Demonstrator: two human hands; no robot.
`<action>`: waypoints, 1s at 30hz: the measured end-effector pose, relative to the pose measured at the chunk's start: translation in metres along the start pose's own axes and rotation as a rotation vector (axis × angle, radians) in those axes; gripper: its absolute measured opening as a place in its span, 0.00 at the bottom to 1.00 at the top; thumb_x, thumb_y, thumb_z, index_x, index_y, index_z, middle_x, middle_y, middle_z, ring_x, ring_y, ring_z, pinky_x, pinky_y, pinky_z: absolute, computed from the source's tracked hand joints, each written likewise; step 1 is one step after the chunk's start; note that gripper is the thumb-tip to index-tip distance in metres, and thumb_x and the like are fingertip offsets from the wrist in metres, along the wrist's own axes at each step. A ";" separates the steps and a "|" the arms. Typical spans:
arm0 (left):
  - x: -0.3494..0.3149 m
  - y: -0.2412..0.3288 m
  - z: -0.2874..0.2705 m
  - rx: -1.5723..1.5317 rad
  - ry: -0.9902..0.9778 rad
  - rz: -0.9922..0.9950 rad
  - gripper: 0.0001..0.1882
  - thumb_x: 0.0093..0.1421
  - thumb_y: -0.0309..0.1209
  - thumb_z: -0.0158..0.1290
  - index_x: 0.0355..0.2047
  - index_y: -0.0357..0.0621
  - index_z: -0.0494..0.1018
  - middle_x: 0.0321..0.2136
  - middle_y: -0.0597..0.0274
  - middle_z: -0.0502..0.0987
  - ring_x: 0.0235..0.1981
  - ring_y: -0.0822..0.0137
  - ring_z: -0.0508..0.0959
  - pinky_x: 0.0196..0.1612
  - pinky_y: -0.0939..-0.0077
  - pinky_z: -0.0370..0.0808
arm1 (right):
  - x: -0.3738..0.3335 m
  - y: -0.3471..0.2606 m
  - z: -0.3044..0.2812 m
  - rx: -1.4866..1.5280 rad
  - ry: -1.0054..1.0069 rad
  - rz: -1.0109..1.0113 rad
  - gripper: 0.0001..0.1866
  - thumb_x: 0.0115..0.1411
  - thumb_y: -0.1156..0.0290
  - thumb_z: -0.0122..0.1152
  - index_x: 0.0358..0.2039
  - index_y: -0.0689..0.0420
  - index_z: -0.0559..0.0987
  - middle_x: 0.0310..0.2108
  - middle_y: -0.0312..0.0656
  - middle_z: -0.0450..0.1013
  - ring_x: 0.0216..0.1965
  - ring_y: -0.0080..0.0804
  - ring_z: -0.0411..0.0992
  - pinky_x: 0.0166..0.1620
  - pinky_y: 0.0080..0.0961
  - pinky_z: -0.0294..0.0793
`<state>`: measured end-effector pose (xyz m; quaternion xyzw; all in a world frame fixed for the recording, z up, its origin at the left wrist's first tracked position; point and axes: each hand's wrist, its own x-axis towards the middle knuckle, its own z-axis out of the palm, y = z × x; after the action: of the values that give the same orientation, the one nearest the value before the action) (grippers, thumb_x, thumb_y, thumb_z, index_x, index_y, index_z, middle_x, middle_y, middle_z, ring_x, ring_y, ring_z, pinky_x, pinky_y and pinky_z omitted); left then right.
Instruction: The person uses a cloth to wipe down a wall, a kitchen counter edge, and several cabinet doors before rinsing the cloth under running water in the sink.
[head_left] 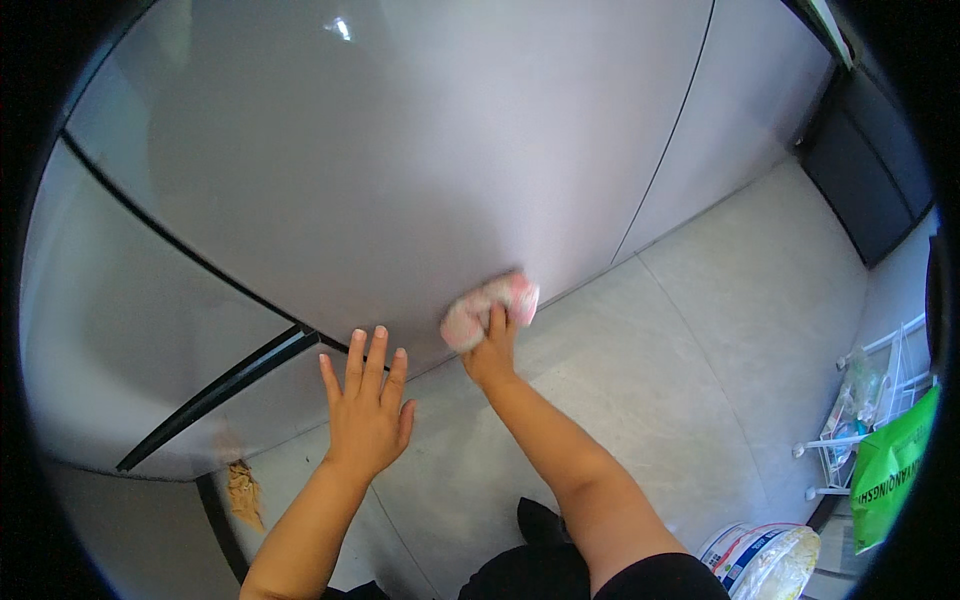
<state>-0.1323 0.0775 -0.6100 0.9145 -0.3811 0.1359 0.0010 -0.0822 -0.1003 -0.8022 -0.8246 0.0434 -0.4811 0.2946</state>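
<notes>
Pressed against the lower part of a glossy whitish panel [420, 150] is a pink-and-white cloth [490, 305]. My right hand [493, 350] is closed on it, with most of the fingertips hidden by the bunched fabric. To its left, my left hand [368, 408] has its fingers stretched and a little apart, and holds nothing. Its fingertips are near the panel's lower edge, beside the end of a dark strip [225, 395]; whether they touch the surface I cannot tell. Thin dark seams divide the panel on both sides.
Pale floor tiles [640, 390] run below the panel. A crumpled brown piece [244, 495] lies at lower left. At lower right are a white bucket [765, 560], a white wire rack [880, 385] and a green bag [895, 465]. A dark box-like piece [870, 165] stands at upper right.
</notes>
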 end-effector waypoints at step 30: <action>-0.017 -0.013 -0.001 -0.021 0.054 -0.010 0.32 0.48 0.34 0.60 0.55 0.44 0.66 0.64 0.44 0.52 0.66 0.44 0.50 0.59 0.28 0.41 | 0.150 -0.089 -0.063 0.336 0.220 -0.574 0.28 0.39 0.82 0.66 0.44 0.53 0.73 0.49 0.47 0.64 0.48 0.43 0.66 0.51 0.37 0.67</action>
<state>-0.1349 0.0994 -0.6118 0.9123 -0.3778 0.1566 0.0217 -0.0723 -0.1085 -0.6174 -0.6864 -0.2387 -0.6305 0.2726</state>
